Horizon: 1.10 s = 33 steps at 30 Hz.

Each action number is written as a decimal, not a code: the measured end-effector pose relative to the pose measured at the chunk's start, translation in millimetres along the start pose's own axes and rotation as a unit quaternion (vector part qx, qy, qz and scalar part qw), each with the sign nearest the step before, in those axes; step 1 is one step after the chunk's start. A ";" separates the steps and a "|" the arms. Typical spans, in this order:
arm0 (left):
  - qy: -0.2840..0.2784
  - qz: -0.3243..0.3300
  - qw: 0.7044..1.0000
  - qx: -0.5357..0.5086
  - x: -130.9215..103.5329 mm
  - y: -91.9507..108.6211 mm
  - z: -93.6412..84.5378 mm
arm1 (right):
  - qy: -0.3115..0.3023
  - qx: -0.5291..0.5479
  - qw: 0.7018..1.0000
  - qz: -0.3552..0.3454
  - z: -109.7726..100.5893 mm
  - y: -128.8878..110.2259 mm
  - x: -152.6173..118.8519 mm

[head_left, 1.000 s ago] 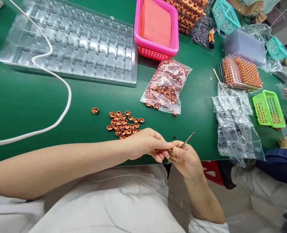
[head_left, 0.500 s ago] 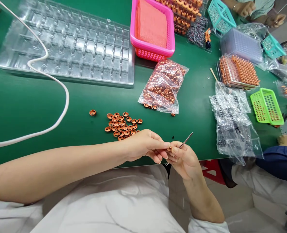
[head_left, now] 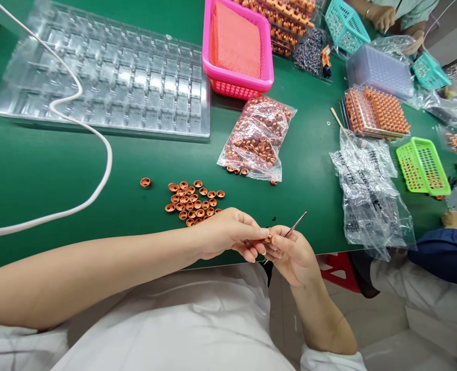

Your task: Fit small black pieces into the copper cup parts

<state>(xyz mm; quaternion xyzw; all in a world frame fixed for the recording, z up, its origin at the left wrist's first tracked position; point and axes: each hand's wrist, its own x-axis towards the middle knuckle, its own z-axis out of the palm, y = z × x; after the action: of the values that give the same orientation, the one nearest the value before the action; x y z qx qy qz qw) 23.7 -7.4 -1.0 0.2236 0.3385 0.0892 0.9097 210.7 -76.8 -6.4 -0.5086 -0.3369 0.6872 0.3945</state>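
Close together at the table's front edge, my left hand and my right hand pinch one small copper-coloured cup between their fingertips. Much of that cup is covered by the fingers. A thin pair of metal tweezers lies through my right hand, its back end sticking up and fine tips showing below the fingers. Left of the hands, several similar round cups with holes lie loose on the green table. Beyond the hands is a clear plastic bag full of the same cups.
A clear moulded tray lies at the back left, crossed by a white cable. A pink basket with orange-red sheets stands behind the bag. To the right are crumpled plastic bags and a green basket. Other people's hands show far right.
The view has shifted slightly. Both hands keep their pinch on the cup, with hardly any movement, and the tweezers stay in my right hand.
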 end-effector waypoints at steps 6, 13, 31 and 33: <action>-0.004 0.046 0.996 0.073 -2.7 2.3 1.8 | 0.039 -0.172 0.973 -0.152 -3.9 -2.7 -13.7; 0.009 0.156 0.969 0.191 -8.6 -1.2 6.0 | 0.054 -0.415 0.805 -0.422 -3.2 -5.6 -22.9; -0.006 0.240 0.911 0.335 -12.2 -2.1 6.9 | 0.103 -0.481 0.706 -0.510 -18.4 11.9 -35.4; -0.008 0.248 0.902 0.355 -13.5 -1.9 7.5 | 0.084 -0.493 0.686 -0.528 -22.4 14.0 -34.1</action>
<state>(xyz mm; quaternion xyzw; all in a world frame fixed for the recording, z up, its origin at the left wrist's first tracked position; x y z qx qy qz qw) 18.4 -15.9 10.9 0.6088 0.2741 0.1837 0.7214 235.4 -112.0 -9.5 -0.4234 -0.8053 0.0545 0.4114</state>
